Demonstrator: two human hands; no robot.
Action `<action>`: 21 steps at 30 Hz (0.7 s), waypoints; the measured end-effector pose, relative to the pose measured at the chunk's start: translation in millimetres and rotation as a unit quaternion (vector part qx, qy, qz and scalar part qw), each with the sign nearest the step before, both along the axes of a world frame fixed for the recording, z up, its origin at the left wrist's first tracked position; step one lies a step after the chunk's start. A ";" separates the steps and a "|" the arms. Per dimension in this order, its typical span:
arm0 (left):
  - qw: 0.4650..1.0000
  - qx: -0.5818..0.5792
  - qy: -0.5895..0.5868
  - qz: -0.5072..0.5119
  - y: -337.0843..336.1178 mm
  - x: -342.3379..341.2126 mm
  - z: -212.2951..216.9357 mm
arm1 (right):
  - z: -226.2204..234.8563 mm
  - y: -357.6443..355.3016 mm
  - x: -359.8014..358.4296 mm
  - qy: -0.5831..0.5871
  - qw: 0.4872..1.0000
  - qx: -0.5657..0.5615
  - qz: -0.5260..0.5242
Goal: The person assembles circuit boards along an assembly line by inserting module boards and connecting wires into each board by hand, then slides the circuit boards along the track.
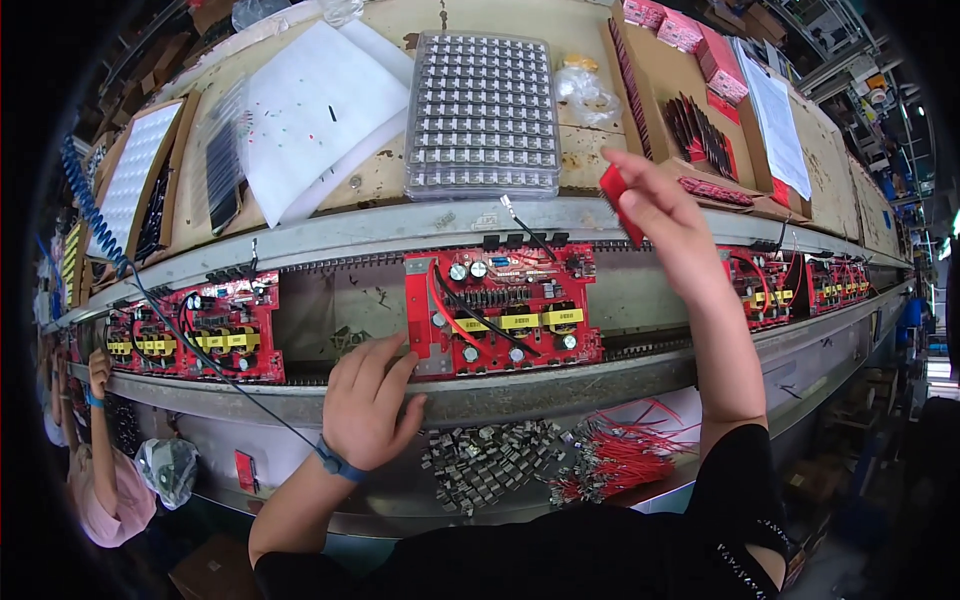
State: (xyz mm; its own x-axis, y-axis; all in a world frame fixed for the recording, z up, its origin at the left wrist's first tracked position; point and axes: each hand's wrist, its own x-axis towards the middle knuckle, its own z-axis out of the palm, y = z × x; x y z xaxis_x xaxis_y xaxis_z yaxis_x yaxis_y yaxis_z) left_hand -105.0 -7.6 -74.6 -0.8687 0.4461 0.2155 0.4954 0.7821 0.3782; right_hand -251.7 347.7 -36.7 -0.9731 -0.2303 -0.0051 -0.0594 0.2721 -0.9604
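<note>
the right hand (665, 215) is raised over the worktop (380, 190), its grip pinched shut on a small red part (617, 195). the left hand (368, 400) rests open-fingered at the lower left corner of the red circuit board (500, 310) on the conveyor rail (330, 390)

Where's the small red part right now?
In the head view, right of centre: the small red part is pinched in the raised right hand, above the middle red circuit board.

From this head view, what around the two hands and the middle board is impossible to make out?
- Small red part in the right hand: fingers cover most of it.
- Middle red board, lower-left corner: under the left hand.
- Metal pieces below: too small to identify.
</note>
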 end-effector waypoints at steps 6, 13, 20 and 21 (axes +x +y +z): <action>0.995 -0.020 0.096 -0.008 -1.3 5.6 1.0 | -3.0 -33.6 25.5 0.185 0.977 0.094 0.043; 0.989 -0.029 0.147 -0.008 -3.4 8.9 -4.1 | -14.1 -46.3 29.7 0.369 0.898 0.212 0.107; 0.990 -0.025 0.140 -0.004 -3.8 8.5 -5.5 | -19.9 -41.3 27.9 0.369 0.880 0.284 0.090; 0.990 -0.020 0.140 -0.004 -3.9 8.2 -5.6 | -20.6 -41.4 28.0 0.369 0.880 0.285 0.088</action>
State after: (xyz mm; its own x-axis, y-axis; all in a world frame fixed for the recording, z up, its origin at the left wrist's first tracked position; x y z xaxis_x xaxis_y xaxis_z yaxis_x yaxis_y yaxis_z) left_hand -96.8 -11.5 -80.2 -0.7736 0.4668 0.4285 0.5832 0.7890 0.1935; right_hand -223.7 306.2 -57.3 -0.7104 -0.5417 0.4493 -0.6983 0.6226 -0.3532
